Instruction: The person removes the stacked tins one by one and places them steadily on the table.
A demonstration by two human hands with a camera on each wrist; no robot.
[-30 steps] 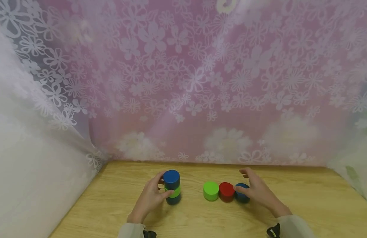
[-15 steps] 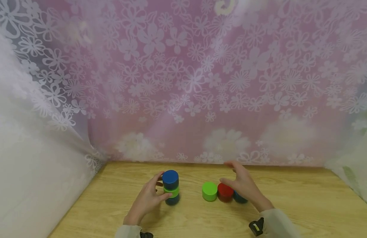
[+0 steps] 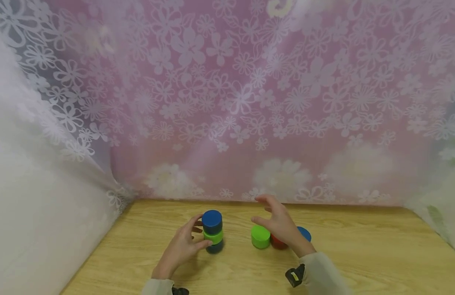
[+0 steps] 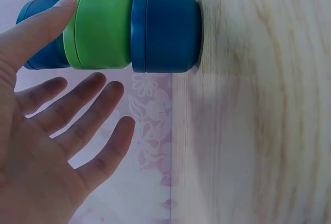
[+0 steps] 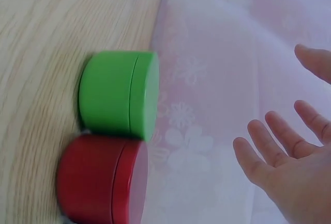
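Observation:
Three small round lidded tins stand stacked: a dark blue tin (image 3: 215, 247) at the bottom, a green tin (image 3: 216, 237) in the middle and a blue tin (image 3: 212, 221) on top. My left hand (image 3: 180, 249) is beside this stack; its thumb overlaps the tins, while the left wrist view shows its fingers spread and apart from them. My right hand (image 3: 283, 226) hovers with loose fingers, nothing in it, above a row of tins. In that row are a second green tin (image 5: 111, 94), a red tin (image 5: 93, 180) and another blue tin (image 3: 305, 233), partly hidden by the right hand.
The wooden table (image 3: 235, 274) carries both the stack and the row, with a gap between them. A pink floral curtain (image 3: 227, 123) hangs behind the table's back edge, and pale cloth (image 3: 39, 213) drapes at the left side.
My right hand has moved left from the blue tin, over the red one, toward the green one, carrying nothing. The left hand and the stack have stayed in place.

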